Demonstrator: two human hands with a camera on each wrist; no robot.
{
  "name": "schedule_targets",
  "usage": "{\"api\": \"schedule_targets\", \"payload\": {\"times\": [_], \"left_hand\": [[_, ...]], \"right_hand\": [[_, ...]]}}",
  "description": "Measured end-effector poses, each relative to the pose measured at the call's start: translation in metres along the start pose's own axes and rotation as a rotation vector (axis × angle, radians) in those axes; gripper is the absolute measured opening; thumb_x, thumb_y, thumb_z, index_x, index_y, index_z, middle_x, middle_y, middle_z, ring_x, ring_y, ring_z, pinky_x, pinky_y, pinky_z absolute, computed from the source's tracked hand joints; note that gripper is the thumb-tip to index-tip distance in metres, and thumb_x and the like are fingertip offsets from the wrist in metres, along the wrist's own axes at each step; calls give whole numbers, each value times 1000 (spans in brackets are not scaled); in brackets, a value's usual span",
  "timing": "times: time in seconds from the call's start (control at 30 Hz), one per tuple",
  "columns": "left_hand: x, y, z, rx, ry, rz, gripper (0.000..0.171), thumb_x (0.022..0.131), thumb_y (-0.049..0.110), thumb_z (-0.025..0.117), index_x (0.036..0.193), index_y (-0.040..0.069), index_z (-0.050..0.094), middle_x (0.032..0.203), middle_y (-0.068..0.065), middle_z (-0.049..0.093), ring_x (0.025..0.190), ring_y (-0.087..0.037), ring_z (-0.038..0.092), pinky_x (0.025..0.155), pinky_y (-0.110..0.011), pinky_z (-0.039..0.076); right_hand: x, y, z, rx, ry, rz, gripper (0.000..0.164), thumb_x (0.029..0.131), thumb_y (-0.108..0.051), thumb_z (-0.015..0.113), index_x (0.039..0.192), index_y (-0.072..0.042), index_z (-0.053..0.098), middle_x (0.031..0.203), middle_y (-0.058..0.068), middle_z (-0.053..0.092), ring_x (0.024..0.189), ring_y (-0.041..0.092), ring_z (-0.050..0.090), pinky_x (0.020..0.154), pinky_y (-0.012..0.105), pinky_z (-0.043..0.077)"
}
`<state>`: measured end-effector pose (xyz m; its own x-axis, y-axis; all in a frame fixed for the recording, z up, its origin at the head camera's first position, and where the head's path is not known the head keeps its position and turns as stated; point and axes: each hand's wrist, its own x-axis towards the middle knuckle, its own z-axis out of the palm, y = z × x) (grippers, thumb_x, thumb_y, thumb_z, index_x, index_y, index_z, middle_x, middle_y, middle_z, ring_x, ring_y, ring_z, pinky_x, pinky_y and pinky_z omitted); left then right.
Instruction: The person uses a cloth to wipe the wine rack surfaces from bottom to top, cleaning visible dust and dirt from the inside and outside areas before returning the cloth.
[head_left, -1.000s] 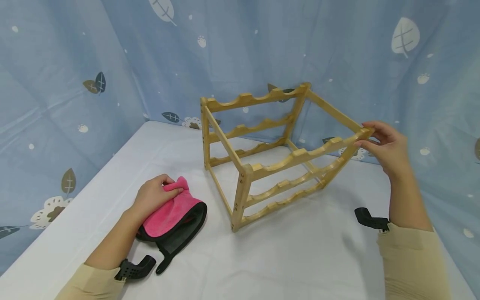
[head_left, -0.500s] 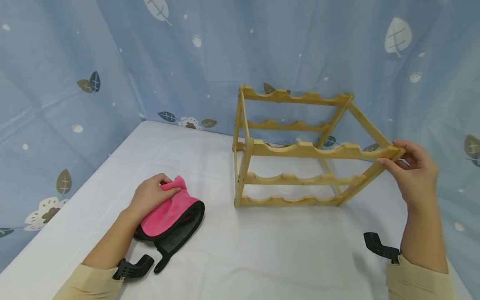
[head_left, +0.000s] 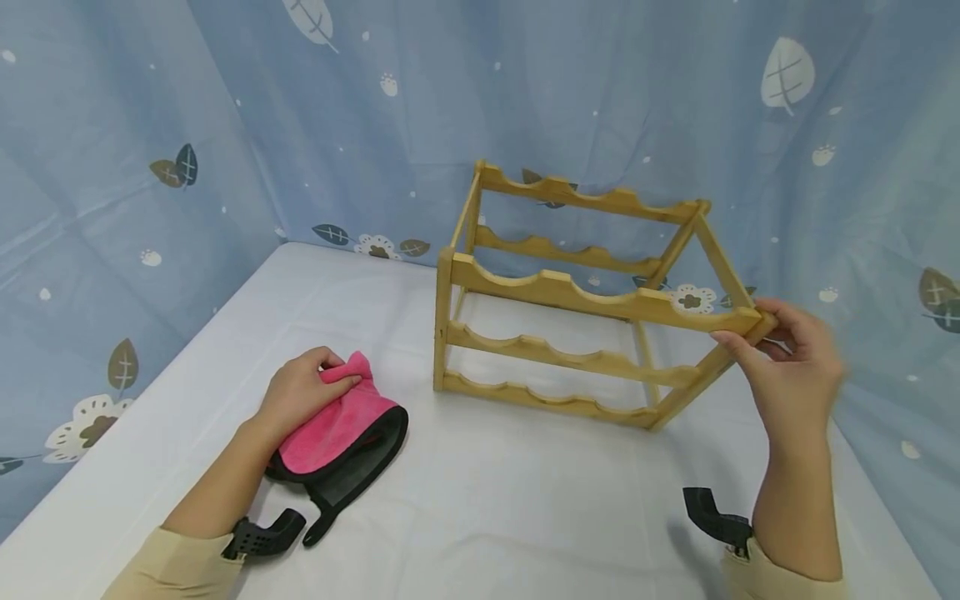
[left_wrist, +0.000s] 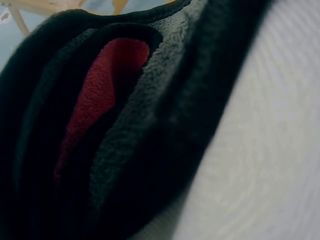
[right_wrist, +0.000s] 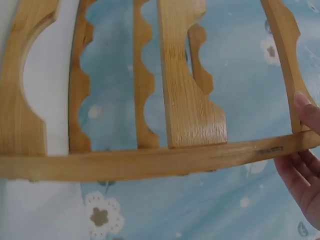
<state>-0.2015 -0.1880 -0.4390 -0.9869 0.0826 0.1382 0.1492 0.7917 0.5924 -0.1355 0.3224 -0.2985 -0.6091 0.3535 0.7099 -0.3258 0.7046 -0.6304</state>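
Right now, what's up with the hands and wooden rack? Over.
Left hand gripping pink cloth. Right hand holding wooden rack by a top corner. Cloth lies apart; nothing seen blocking rack.

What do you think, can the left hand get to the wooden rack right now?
Probably yes, but it would likely have to let go first: the left hand is gripping the pink cloth. Past that, nothing seems to block the wooden rack.

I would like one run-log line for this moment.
left hand: pinches pink cloth on white table | right hand: grips wooden rack, upper corner
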Motion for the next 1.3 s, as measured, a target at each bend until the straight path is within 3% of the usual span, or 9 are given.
{"api": "schedule_targets", "payload": {"times": [0.23,0.37,0.53,0.7,0.8,0.93,1.07,1.17,1.3], "left_hand": [[-2,0,0,-45,12,17,37,75,44,69,95,14,58,88,-5,61,75,-18,53,61,-28,41],[1,4,-1,-81,52,91,34,75,41,70,95,17,56,89,-2,60,77,-17,53,63,-28,43],[3,17,-6,-120,165,294,28,73,28,75,91,18,57,86,4,58,73,-9,52,62,-22,45],[10,38,-18,-144,261,575,31,66,11,80,87,13,57,82,5,57,69,-3,51,61,-11,43],[18,52,-28,-132,297,729,33,62,5,80,85,8,57,81,3,57,68,-3,51,61,-9,42],[27,71,-44,-121,346,885,32,61,2,80,85,5,58,80,-1,58,67,-6,53,61,-11,44],[35,94,-61,-113,393,1012,26,76,22,72,85,2,58,80,-6,60,68,-11,56,61,-19,48],[41,112,-72,-99,425,1092,35,86,37,57,84,1,58,80,-8,61,70,-14,58,58,-26,49],[49,136,-83,-79,431,1171,30,84,32,61,84,2,59,80,-8,61,68,-15,57,55,-29,49]], "right_hand": [[-7,1,8,19,27,11,54,65,5,76,116,-5,61,101,-20,51,85,-2,56,72,5,44],[-8,3,5,47,39,30,55,66,7,75,117,-6,60,101,-18,55,83,-2,58,72,6,44],[-9,6,1,90,51,32,54,65,10,74,116,-3,61,99,-14,57,81,-1,60,70,7,45],[-6,9,2,170,27,-47,51,66,14,70,114,3,60,101,-11,58,85,1,60,73,8,46],[-5,9,2,144,7,-82,51,67,13,70,116,2,59,101,-14,56,87,0,59,74,7,45],[-5,11,2,109,-16,-90,53,67,10,72,117,0,59,98,-17,53,89,-3,58,73,5,44],[-4,15,0,148,-50,-123,54,68,13,69,119,1,58,98,-15,53,90,-1,58,74,5,44],[-4,17,-2,155,-68,-142,56,67,16,67,120,0,57,99,-15,53,90,-1,58,75,6,44],[-3,18,-4,129,-70,-154,57,67,16,68,121,-2,57,99,-17,53,91,-2,58,75,6,44]]}}
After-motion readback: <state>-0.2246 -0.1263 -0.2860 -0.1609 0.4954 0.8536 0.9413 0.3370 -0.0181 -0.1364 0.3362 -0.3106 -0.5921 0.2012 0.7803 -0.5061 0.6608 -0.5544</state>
